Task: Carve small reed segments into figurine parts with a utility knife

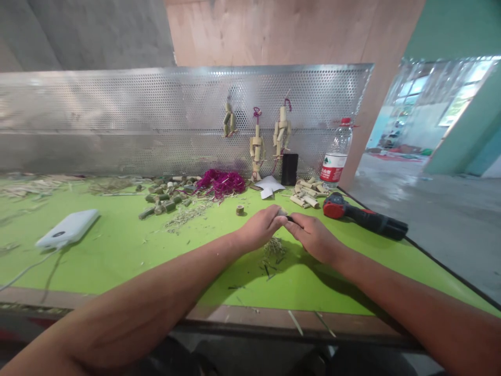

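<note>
My left hand (263, 225) and my right hand (313, 236) meet above the green table top (148, 261). The fingers of my left hand are closed round a small pale piece (282, 212), mostly hidden by them. My right hand is closed on a short dark handle (289, 219) that points toward that piece; its tip is too small to make out. Below the hands lies a small heap of pale shavings (275, 246) with a few dark slivers. A short cut piece of stem (240, 210) stands on the table to the left of my left hand.
Behind lie cut stem pieces (166, 201), purple string (222, 184) and pale tubes (307, 193). Stick figures (256, 149) hang on the perforated metal panel (156, 115). A water bottle (335, 156) and red-black power tool (364, 216) are right, a white power bank (68, 228) left.
</note>
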### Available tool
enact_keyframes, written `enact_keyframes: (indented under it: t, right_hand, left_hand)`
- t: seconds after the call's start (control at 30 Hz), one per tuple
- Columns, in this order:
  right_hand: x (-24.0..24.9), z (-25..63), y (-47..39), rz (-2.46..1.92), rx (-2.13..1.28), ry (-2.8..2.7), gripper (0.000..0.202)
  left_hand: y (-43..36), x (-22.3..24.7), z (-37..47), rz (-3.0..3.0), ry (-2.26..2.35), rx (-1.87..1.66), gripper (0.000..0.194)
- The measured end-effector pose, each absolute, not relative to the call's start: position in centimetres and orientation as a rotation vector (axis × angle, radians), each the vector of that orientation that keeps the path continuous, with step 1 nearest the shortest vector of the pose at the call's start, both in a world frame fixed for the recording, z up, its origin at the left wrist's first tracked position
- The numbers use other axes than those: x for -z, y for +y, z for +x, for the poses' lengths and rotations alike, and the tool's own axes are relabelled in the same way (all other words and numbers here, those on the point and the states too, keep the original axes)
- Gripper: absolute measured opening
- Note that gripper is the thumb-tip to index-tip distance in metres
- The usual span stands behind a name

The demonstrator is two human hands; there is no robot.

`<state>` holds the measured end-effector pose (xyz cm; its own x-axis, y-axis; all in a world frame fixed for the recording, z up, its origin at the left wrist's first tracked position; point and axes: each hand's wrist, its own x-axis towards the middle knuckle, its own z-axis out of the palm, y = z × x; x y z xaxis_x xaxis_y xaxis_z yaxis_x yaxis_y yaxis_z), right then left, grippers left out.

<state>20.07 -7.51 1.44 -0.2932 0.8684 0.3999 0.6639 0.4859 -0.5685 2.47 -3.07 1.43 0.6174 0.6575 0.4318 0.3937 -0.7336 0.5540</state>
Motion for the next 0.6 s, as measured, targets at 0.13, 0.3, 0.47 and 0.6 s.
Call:
enact_keyframes:
  t: [0.13,0.3,0.47,0.6]
  right_hand:
    - [-1.40,20.11,-7.45,-1.274,-0.355,-2.031,0.042]
    - [-1.60,20.10,-7.49,-1.237,-0.446,-2.014,0.041]
    - [-1.65,20.11,-7.54,-1.223,-0.458,-2.061,0.040]
    - [-1.46,20.09,-7.51,-1.222,-0.420,-2.034,0.042]
  left_hand:
    - [-3.13,-1.41,2.63,2.435,0.977,-0.915,0.043]
    - [-3.28,-1.32,2.51,2.391,0.903,-0.938,0.042]
    - [-3.29,-1.39,2.37,2.437,0.740,-0.906,0.042]
    - [-3.24,-1.50,2.46,2.494,0.865,-0.918,0.045]
